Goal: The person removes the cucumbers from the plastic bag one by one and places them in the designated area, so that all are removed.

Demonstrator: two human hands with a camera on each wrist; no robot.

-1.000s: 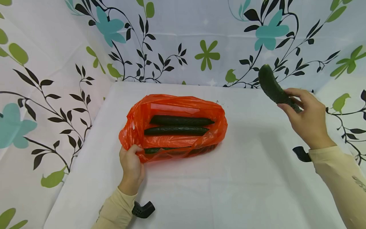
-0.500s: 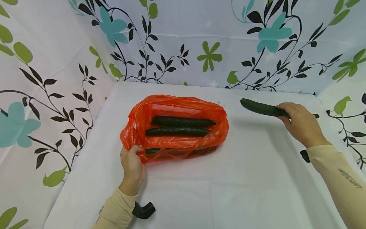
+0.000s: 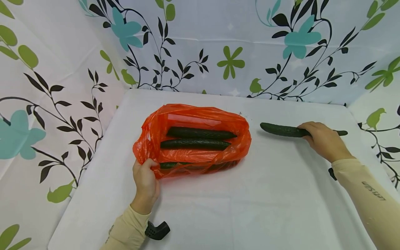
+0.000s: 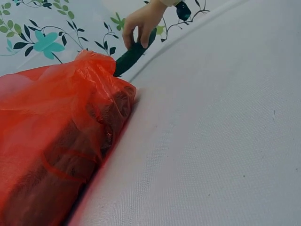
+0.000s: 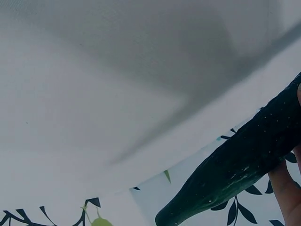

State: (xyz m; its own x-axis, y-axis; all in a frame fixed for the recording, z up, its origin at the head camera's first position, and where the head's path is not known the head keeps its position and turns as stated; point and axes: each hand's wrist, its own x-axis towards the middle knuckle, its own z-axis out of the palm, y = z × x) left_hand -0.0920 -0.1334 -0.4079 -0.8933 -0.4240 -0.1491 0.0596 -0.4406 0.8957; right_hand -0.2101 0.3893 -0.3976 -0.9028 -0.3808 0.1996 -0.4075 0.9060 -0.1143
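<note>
Red, thin plastic crumples where my left hand grips the near left corner of the bag, thumb on top. My right hand holds a cucumber from above, right of the bag, over the far right part of the white table. Only the head view looks into the bag's mouth, where two cucumbers lie side by side and a third cucumber lies nearer me, mostly veiled by plastic. The left wrist view gives the bag's side wall and my right thumb and fingers around the held cucumber, whose far end the bag hides; my left fingers are out of that picture. The right wrist view cuts my right fingers off at its edge. Whether the held cucumber touches the table, I cannot tell.
</note>
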